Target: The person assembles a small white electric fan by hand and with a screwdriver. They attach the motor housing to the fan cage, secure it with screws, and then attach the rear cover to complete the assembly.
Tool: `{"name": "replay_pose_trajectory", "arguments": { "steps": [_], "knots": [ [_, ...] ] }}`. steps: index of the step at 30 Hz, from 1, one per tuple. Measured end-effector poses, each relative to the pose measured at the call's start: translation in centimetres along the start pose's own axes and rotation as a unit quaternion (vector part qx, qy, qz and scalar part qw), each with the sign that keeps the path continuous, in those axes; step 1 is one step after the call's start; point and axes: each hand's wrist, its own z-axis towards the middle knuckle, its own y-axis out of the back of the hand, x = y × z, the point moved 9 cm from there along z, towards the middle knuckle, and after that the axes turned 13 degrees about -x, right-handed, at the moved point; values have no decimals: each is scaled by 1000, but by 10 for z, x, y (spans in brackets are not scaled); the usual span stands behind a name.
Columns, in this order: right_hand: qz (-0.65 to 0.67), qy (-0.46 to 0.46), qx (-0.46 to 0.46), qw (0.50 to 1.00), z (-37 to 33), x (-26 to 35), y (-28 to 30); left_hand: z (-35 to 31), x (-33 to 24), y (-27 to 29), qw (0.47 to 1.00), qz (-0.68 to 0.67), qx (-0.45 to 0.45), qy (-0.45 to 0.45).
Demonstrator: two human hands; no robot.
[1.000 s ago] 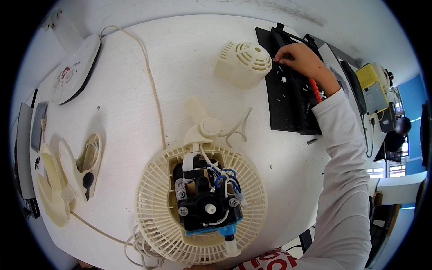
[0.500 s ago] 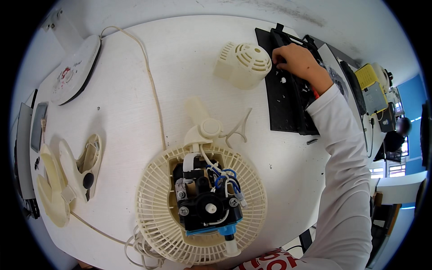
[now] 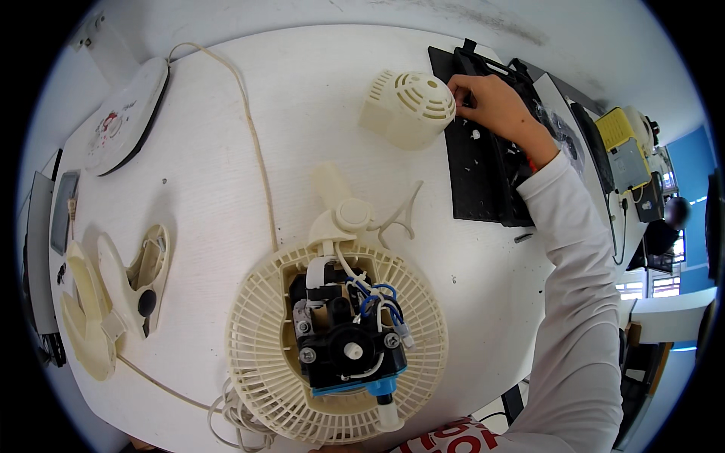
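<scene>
My right hand (image 3: 495, 106) reaches over the left part of a black tool case (image 3: 487, 174), its fingers curled together beside a cream vented motor cover (image 3: 411, 106). Whatever the fingertips pinch, if anything, is too small to make out. Small white and metal bits lie on the case near the hand. In front of me a cream fan grille (image 3: 260, 332) lies flat, with an exposed black fan motor (image 3: 347, 343) on it, blue and white wires and a cream neck joint (image 3: 351, 215). Only a sliver of skin, likely my left hand (image 3: 340, 448), shows at the lower edge, fingers hidden.
Cream stand shells (image 3: 136, 283) lie on the left, near a phone-like grey slab (image 3: 65, 211). A white flat base (image 3: 128, 117) stands at the far left. A cream cord (image 3: 253, 128) crosses the table; more cable (image 3: 242, 415) is coiled beside the grille. A yellow-and-grey device (image 3: 625, 147) sits far right.
My right hand has shifted slightly left, from over the black case to close beside the motor cover, fingers still curled. The fan parts have stayed put.
</scene>
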Motion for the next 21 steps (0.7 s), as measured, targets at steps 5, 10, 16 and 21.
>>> {"name": "replay_pose_trajectory", "arguments": {
  "steps": [5,10,16,21],
  "knots": [
    [49,1,0,999,-4,-8,0,0,0,0,1000,1,2,-1],
    [31,-3,25,999,-5,-19,5,0,1,0,1000,-2,0,1],
    [-41,-2,48,998,-13,-15,1,0,0,0,1000,2,-2,1],
    [6,-41,15,999,-8,-24,12,0,1,1,1000,3,-7,4]
  ]
}}
